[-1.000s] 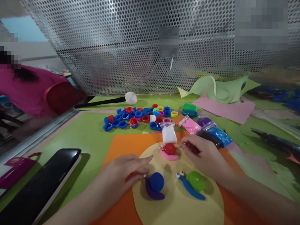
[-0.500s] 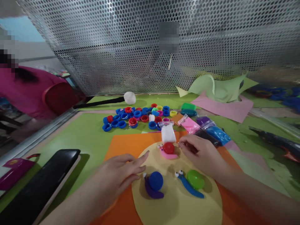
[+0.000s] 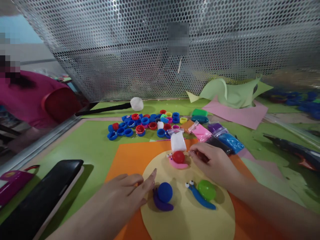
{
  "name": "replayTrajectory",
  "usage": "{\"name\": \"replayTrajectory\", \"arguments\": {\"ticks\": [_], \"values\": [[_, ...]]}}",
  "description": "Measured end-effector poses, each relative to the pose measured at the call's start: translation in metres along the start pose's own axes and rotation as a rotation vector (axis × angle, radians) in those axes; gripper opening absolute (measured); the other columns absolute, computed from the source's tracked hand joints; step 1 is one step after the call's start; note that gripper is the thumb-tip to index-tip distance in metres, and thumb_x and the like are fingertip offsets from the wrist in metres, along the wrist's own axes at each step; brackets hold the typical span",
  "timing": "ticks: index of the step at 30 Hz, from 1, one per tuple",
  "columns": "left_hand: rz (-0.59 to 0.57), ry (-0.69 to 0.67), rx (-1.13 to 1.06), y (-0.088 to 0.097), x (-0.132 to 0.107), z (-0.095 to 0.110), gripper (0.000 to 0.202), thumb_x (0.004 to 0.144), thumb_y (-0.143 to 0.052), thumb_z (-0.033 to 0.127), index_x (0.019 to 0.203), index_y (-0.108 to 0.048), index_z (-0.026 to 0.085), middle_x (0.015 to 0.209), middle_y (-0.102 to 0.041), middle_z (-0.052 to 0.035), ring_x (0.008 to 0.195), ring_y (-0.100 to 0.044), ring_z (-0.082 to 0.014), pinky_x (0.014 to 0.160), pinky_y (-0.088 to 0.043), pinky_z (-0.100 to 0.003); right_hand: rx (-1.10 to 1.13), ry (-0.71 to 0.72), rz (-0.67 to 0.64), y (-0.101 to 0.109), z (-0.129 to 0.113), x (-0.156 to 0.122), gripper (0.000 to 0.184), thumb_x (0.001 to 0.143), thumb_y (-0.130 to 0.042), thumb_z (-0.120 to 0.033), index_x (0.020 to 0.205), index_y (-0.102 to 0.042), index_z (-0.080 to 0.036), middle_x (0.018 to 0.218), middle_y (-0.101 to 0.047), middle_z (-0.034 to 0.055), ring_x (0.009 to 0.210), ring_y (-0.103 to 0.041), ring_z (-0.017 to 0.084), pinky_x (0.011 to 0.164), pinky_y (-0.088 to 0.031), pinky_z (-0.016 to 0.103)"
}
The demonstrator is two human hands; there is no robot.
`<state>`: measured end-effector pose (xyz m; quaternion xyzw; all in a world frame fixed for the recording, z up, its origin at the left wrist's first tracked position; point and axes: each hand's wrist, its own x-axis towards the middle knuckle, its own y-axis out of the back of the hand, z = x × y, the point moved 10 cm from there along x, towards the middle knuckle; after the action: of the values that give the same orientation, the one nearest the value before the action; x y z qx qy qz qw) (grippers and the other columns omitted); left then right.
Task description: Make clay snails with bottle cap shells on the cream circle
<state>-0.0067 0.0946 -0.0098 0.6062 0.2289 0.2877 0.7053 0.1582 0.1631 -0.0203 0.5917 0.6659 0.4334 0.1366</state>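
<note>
Clay snails with cap-like shells lie on a round yellow paper (image 3: 190, 223). My left hand (image 3: 127, 190) is at the head of the purple snail (image 3: 162, 206) with the blue shell, index finger stretched out; its fingers hide the eyes. My right hand (image 3: 215, 160) is closed in a pinch beside the pink snail (image 3: 178, 165) with the red shell; whatever is between its fingertips is too small to make out. Below that hand lies the blue snail (image 3: 202, 200) with a green shell and two white eyes.
Orange paper (image 3: 125, 156) lies under the yellow circle. Behind are bottle caps (image 3: 140, 130), a white clay packet (image 3: 178, 141) and coloured packets (image 3: 231, 143). A black phone-like object (image 3: 45, 193) lies left, a glue gun (image 3: 295, 148) right. A perforated metal panel (image 3: 125, 50) stands behind; a person in pink (image 3: 27, 96) sits left.
My left hand has moved down a little, from above the purple snail's head onto it, covering its eyes. My right hand keeps its pinch beside the pink snail. The view shifts slightly.
</note>
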Motion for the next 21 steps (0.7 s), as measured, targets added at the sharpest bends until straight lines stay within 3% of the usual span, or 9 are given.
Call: {"name": "replayTrajectory", "arguments": {"ticks": [3,9,13,16,19,21], "values": [[-0.058,-0.061,0.164,-0.006,0.000,0.008,0.042,0.085,-0.031,0.014,0.120,-0.054,0.018,0.079,-0.069,-0.0083,0.068,-0.062,-0.0223,0.059,-0.051,-0.029,-0.004,0.004,0.007,0.000,0.000,0.000,0.012,0.081,-0.045,-0.021,0.074,-0.056,-0.020,0.065,-0.057,-0.0012,0.050,-0.047,0.009,0.048,-0.036,0.021],[-0.087,0.005,0.147,-0.006,-0.003,0.002,0.042,0.090,-0.026,0.021,0.124,-0.050,0.019,0.078,-0.067,-0.0091,0.065,-0.061,-0.0239,0.058,-0.050,-0.033,0.010,0.003,0.000,0.000,0.001,-0.001,0.011,0.081,-0.045,-0.020,0.076,-0.055,-0.020,0.067,-0.058,-0.0013,0.051,-0.048,0.009,0.049,-0.036,0.021],[-0.119,-0.019,0.225,-0.007,-0.003,0.002,0.054,0.078,-0.029,0.006,0.128,-0.045,0.017,0.077,-0.066,-0.0084,0.064,-0.061,-0.0235,0.056,-0.049,-0.032,0.001,0.019,0.001,0.000,0.000,-0.001,0.010,0.080,-0.046,-0.019,0.076,-0.055,-0.020,0.066,-0.058,-0.0018,0.050,-0.047,0.009,0.048,-0.036,0.021],[-0.052,-0.066,0.190,-0.006,-0.003,0.003,0.067,0.070,-0.033,0.001,0.134,-0.034,0.019,0.080,-0.066,-0.0070,0.068,-0.061,-0.0235,0.057,-0.049,-0.031,0.007,0.017,0.009,0.000,0.000,-0.001,0.011,0.081,-0.045,-0.020,0.075,-0.055,-0.020,0.066,-0.057,-0.0016,0.050,-0.047,0.009,0.047,-0.036,0.020],[0.025,-0.039,0.110,-0.004,-0.002,-0.006,0.052,0.083,-0.035,0.010,0.133,-0.035,0.024,0.085,-0.065,-0.0064,0.071,-0.061,-0.0214,0.059,-0.049,-0.029,0.008,0.000,0.005,0.000,0.001,-0.001,0.012,0.082,-0.045,-0.022,0.075,-0.055,-0.020,0.066,-0.057,-0.0010,0.051,-0.049,0.009,0.047,-0.036,0.021],[0.034,0.041,0.016,-0.004,0.000,-0.020,0.040,0.089,-0.041,0.022,0.129,-0.040,0.027,0.098,-0.064,-0.0070,0.082,-0.061,-0.0210,0.069,-0.050,-0.029,0.003,-0.005,-0.004,0.000,0.002,-0.002,0.013,0.082,-0.045,-0.022,0.075,-0.055,-0.020,0.066,-0.057,-0.0012,0.052,-0.048,0.010,0.048,-0.037,0.021]]}}
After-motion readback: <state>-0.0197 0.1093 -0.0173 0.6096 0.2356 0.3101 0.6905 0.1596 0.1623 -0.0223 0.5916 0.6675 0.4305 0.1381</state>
